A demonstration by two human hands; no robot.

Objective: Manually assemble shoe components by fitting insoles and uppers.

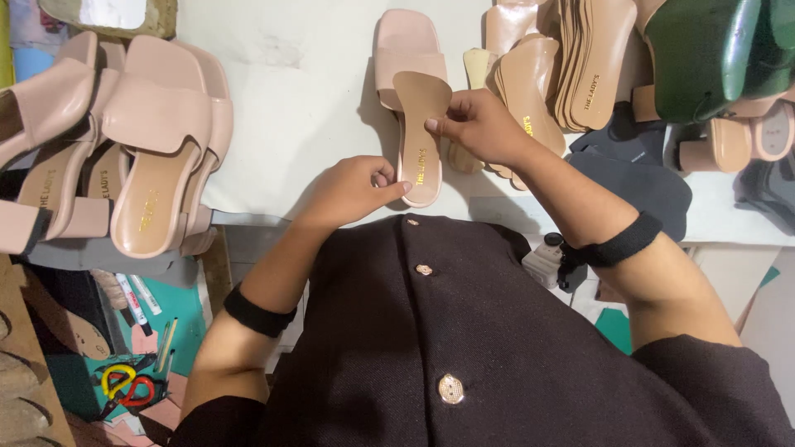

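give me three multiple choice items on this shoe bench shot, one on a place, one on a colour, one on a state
1. Where does the stack of loose insoles lie?
A. at the top of the table, beyond the right hand
B. on the floor by the scissors
C. inside the heap of sandals on the left

2. What colour is the strap of the sandal being worked on?
A. green
B. pale pink
C. black

3. How does the tan insole stand?
A. lying untouched
B. held by both hands over the sandal
C. rolled into a tube

Answers:
1 A, the stack sits along the table's far edge past the right hand.
2 B, the strap is pale pink.
3 B, the right hand pinches its upper part and the left hand its lower end.
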